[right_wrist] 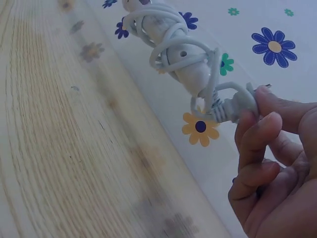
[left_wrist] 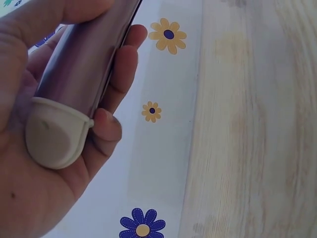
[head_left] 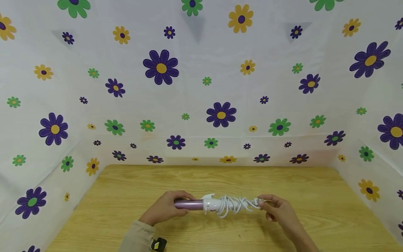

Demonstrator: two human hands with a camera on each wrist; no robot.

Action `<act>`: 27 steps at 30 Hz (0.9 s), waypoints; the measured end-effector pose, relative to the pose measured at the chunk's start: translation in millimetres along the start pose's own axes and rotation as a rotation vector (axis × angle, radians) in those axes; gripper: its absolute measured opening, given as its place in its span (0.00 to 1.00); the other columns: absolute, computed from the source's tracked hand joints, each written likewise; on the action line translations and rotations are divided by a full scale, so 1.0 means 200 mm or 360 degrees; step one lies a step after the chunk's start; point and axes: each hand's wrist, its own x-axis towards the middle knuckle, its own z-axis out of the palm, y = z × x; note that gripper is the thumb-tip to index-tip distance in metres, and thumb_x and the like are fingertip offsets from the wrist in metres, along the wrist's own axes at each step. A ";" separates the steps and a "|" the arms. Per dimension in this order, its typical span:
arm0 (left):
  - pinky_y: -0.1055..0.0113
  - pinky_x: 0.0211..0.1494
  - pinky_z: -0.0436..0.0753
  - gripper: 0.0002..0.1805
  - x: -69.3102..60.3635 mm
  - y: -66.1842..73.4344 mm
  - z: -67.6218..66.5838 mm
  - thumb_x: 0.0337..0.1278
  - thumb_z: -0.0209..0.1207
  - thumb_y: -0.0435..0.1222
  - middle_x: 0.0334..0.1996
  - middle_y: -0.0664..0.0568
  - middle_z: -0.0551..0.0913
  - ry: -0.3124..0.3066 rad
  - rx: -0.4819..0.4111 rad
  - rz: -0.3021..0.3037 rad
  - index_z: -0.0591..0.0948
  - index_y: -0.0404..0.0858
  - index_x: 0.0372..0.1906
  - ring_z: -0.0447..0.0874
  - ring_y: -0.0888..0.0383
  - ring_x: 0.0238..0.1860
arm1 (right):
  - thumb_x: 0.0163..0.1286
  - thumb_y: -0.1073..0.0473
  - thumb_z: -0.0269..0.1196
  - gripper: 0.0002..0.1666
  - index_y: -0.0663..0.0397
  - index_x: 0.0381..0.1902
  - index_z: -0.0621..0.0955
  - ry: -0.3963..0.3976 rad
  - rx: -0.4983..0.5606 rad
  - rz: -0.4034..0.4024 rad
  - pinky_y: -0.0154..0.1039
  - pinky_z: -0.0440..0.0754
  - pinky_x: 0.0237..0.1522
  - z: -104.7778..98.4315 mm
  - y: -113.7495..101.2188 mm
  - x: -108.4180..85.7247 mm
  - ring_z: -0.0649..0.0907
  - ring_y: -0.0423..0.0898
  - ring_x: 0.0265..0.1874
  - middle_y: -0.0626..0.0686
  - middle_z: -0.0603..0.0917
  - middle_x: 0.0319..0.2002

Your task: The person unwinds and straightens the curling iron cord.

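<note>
A curling iron with a purple barrel [head_left: 196, 204] and a white handle lies level between both hands, just over the table. My left hand [head_left: 170, 208] grips the barrel near its end. In the left wrist view its fingers curl round the purple barrel [left_wrist: 81, 64], and the pale rounded tip [left_wrist: 53, 134] rests against the palm. A white cord [head_left: 232, 205] is wound in loose loops round the handle. At the cord's end, my right hand [head_left: 281, 214] pinches the plug [right_wrist: 241, 106] between thumb and fingers. One metal prong shows past the thumb.
The wood-grain table [head_left: 220, 178] spreads beneath both hands. White sheeting [head_left: 195, 94] printed with flowers rises at the back and on both sides. A black strap device [head_left: 159, 244] sits by the left sleeve [head_left: 138, 236].
</note>
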 end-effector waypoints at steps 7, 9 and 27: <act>0.68 0.41 0.78 0.17 0.00 0.01 0.00 0.53 0.66 0.39 0.48 0.52 0.85 0.0040 0.0116 0.0019 0.84 0.52 0.50 0.79 0.60 0.40 | 0.66 0.54 0.64 0.22 0.64 0.51 0.79 -0.0013 -0.0110 0.0058 0.32 0.68 0.23 0.02 -0.01 -0.01 0.67 0.37 0.17 0.44 0.81 0.28; 0.68 0.41 0.78 0.17 0.00 0.02 0.00 0.53 0.66 0.39 0.48 0.52 0.85 0.0045 0.0131 0.0029 0.84 0.52 0.50 0.80 0.60 0.40 | 0.66 0.53 0.64 0.21 0.64 0.50 0.80 0.0006 -0.0128 0.0073 0.32 0.68 0.23 0.02 -0.02 -0.01 0.67 0.37 0.17 0.45 0.80 0.28; 0.70 0.40 0.78 0.18 -0.01 0.04 0.00 0.51 0.68 0.39 0.46 0.55 0.87 0.0137 0.0325 0.0060 0.86 0.52 0.49 0.80 0.66 0.38 | 0.68 0.49 0.62 0.21 0.63 0.46 0.81 -0.0138 -0.0316 0.0042 0.31 0.67 0.20 0.04 0.02 -0.01 0.65 0.37 0.16 0.45 0.75 0.25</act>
